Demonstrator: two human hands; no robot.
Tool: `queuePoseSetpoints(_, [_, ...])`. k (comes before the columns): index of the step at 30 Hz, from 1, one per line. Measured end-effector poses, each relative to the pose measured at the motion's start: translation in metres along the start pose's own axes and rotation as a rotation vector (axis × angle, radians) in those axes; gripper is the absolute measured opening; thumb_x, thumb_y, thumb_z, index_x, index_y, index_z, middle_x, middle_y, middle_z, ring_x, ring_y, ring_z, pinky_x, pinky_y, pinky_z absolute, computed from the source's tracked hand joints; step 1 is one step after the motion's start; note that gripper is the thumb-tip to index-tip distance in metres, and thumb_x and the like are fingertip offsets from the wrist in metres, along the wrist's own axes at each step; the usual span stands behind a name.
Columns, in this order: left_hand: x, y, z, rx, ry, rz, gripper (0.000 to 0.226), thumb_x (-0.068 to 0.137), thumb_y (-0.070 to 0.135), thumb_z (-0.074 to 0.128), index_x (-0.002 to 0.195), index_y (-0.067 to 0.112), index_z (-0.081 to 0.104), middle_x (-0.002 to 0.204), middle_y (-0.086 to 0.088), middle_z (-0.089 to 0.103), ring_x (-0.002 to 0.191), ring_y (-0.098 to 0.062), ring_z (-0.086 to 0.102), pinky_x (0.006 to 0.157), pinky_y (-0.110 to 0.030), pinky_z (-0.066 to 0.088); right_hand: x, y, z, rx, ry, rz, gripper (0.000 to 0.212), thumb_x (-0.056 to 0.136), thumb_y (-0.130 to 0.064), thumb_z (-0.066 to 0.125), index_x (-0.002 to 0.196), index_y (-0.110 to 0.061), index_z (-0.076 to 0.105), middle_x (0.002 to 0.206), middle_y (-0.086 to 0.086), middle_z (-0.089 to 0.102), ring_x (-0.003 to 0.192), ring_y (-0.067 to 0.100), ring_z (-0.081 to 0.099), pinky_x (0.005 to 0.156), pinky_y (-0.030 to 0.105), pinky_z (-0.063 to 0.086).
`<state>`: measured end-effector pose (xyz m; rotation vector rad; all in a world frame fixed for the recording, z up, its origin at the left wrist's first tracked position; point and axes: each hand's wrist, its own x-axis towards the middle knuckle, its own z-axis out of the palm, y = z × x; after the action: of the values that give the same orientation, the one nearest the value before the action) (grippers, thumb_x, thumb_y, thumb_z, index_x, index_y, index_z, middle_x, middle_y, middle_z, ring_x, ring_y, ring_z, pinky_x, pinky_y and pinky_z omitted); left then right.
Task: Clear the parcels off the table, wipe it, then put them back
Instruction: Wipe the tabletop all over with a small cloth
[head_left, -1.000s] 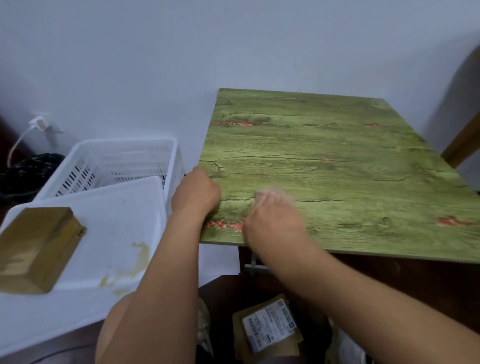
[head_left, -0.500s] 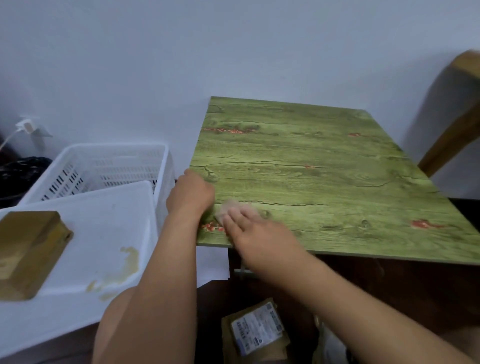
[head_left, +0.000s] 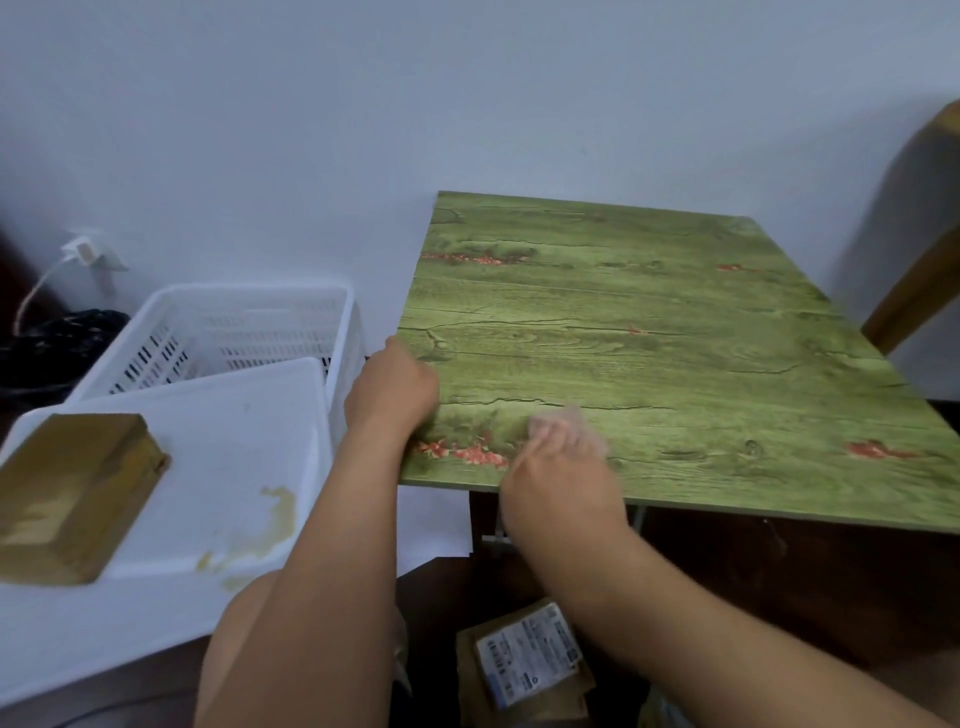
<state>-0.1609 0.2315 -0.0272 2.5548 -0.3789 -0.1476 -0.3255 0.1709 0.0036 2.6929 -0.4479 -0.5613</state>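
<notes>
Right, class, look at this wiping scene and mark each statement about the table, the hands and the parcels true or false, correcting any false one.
1. Parcels are stacked on the green table. False: no parcel lies on its top.
2. The left hand rests at the table's left edge. True.
3. The right hand is at the table's far edge by the wall. False: it is at the near edge, on a pale, blurred wipe.
4. A brown box sits on the white lid. True.
5. A labelled parcel lies low down below the table's near edge. True.
</notes>
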Motion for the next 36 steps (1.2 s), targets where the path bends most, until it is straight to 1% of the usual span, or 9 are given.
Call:
queuePoseSetpoints(5, [0.001,0.009,0.001,0.048,0.042,-0.046,0.034,0.091,0.015,0.037,0.122,0.010,0.051,0.122,-0.011,0.058,0.102,-0.033,0.053,0.072,-0.036,0.035,0.025,0.007,-0.007,0.171,0.169,-0.179,0.053,0.102,-0.011,0.024,0.153,-0.002,0.011,0.156,0.020,0.022,0.139,0.036,0.032,0.092,0.049,0.047])
queuePoseSetpoints(10, [0.005,0.009,0.000,0.024,0.008,-0.042,0.033,0.092,0.016,0.036,0.121,0.009,0.051,0.123,-0.013,0.056,0.107,-0.034,0.053,0.075,-0.035,0.035,0.023,0.001,-0.007,0.055,-0.013,-0.032,0.055,0.103,-0.017,0.020,0.150,0.008,0.007,0.156,0.031,0.010,0.144,0.045,0.018,0.117,0.055,0.020])
queuePoseSetpoints(15, [0.008,0.009,0.002,-0.013,-0.002,-0.070,0.036,0.093,0.026,0.037,0.121,0.010,0.052,0.129,-0.015,0.052,0.112,-0.037,0.053,0.081,-0.039,0.039,0.053,0.016,-0.013,0.205,0.244,-0.128,0.050,0.101,-0.009,0.028,0.150,-0.004,0.023,0.151,0.018,0.032,0.134,0.032,0.039,0.086,0.045,0.050])
queuePoseSetpoints(18, [0.008,0.008,0.000,-0.012,-0.017,-0.067,0.035,0.095,0.024,0.037,0.124,0.009,0.051,0.131,-0.014,0.051,0.112,-0.035,0.053,0.079,-0.037,0.038,0.052,0.023,-0.014,0.028,0.130,0.037,0.041,0.101,-0.014,0.031,0.138,0.000,0.045,0.134,0.022,0.047,0.124,0.035,0.046,0.099,0.043,0.045])
queuePoseSetpoints(20, [0.009,0.007,-0.003,-0.010,-0.009,-0.080,0.034,0.095,0.022,0.038,0.123,0.008,0.050,0.130,-0.013,0.051,0.112,-0.034,0.052,0.078,-0.035,0.036,0.042,0.005,-0.012,-0.001,0.075,-0.048,0.047,0.103,-0.017,0.026,0.141,0.010,0.034,0.140,0.030,0.040,0.129,0.041,0.042,0.107,0.049,0.038])
queuePoseSetpoints(24, [0.008,0.007,-0.005,-0.037,0.007,-0.074,0.028,0.092,0.017,0.040,0.115,0.008,0.052,0.122,-0.013,0.054,0.102,-0.034,0.053,0.075,-0.035,0.038,0.064,0.020,-0.015,0.210,0.270,-0.166,0.047,0.102,-0.009,0.027,0.148,-0.006,0.028,0.147,0.018,0.037,0.129,0.033,0.044,0.080,0.043,0.050])
queuePoseSetpoints(29, [0.007,0.003,-0.006,-0.062,0.010,-0.044,0.026,0.092,0.012,0.036,0.112,0.009,0.052,0.117,-0.012,0.056,0.088,-0.026,0.046,0.074,-0.035,0.038,0.066,0.018,-0.014,-0.018,0.151,-0.009,0.036,0.102,-0.016,0.034,0.126,0.000,0.056,0.125,0.019,0.052,0.114,0.032,0.051,0.095,0.040,0.046])
queuePoseSetpoints(34, [0.008,0.003,-0.003,-0.066,0.008,-0.020,0.031,0.092,0.015,0.036,0.118,0.010,0.051,0.122,-0.013,0.055,0.100,-0.031,0.053,0.076,-0.036,0.040,0.088,0.021,-0.013,0.113,0.338,-0.102,0.041,0.101,-0.008,0.026,0.139,-0.001,0.039,0.129,0.018,0.050,0.113,0.030,0.053,0.070,0.037,0.044])
queuePoseSetpoints(36, [0.006,0.004,-0.002,-0.056,-0.006,-0.011,0.032,0.092,0.014,0.035,0.120,0.011,0.050,0.124,-0.013,0.054,0.098,-0.030,0.052,0.075,-0.036,0.039,0.093,0.031,-0.012,0.046,0.282,-0.001,0.037,0.102,-0.011,0.028,0.131,-0.003,0.049,0.120,0.015,0.053,0.111,0.028,0.052,0.081,0.033,0.047])
